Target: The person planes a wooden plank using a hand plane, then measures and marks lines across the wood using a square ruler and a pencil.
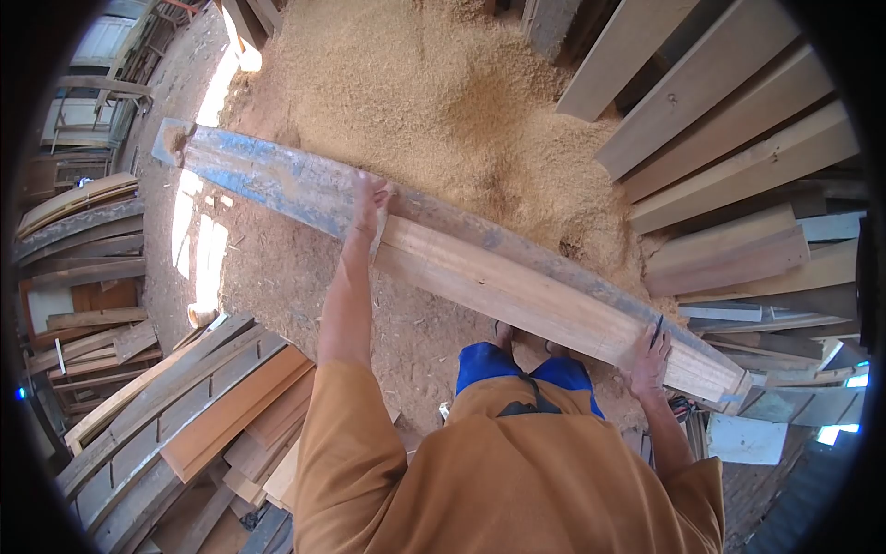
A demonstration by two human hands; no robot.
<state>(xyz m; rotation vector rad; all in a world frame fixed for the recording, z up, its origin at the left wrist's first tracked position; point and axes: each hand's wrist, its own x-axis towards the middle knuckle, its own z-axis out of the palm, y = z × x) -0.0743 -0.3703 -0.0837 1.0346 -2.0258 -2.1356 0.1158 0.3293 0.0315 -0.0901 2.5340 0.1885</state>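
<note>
A light brown wooden plank (489, 282) lies lengthwise along a long, worn board (268, 175) with blue paint on its left part. My left hand (371, 197) is at the plank's left end, its fingers closed together around that end; the fingertips show only in part. Towards the other end, my right hand (649, 365) rests on the plank. A thin dark pencil-like stick (657, 331) pokes up between its fingers. Both arms reach forward from my brown shirt.
Sawdust (388, 83) covers the ground beyond the board. Several planks (729, 157) lean at the right. Stacked boards (240, 415) stand at the lower left, with more timber (83, 240) along the left side. My feet are on bare earth under the plank.
</note>
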